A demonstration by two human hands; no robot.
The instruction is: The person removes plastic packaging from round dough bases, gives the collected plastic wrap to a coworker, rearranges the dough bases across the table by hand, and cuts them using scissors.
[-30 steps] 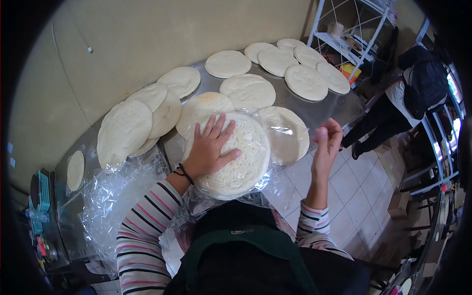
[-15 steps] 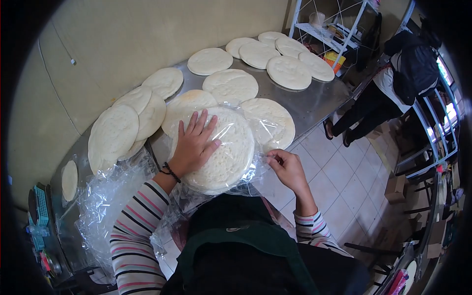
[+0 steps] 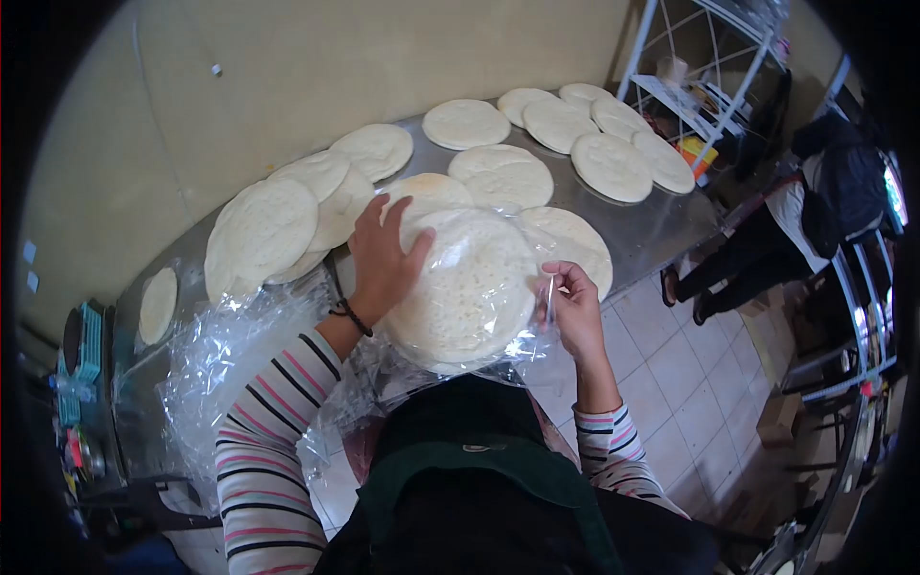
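A round flatbread [image 3: 465, 292] lies inside a clear plastic bag [image 3: 525, 347] at the table's near edge, in front of my apron. My left hand [image 3: 388, 268] is at the bread's upper left side, fingers spread and curved over its rim; whether they touch the plastic, I cannot tell. On the right, my right hand [image 3: 576, 305] pinches the edge of the bag between thumb and fingers, beside the bread. More flatbreads touch or lie just behind the bagged one, one [image 3: 575, 244] at its right. A heap of clear plastic bags [image 3: 240, 374] is by my left forearm.
Several flatbreads [image 3: 610, 168] are spread over the metal table [image 3: 661, 225] toward the back. A white shelf rack [image 3: 714, 105] stands at the far end. Another person [image 3: 800, 206] is at the right on the tiled floor [image 3: 661, 355]. Teal baskets [image 3: 88, 340] sit at far left.
My left hand has slid from the top of the bread to its left rim. My right hand has lifted the bag's edge slightly. The whole view has shifted with my head.
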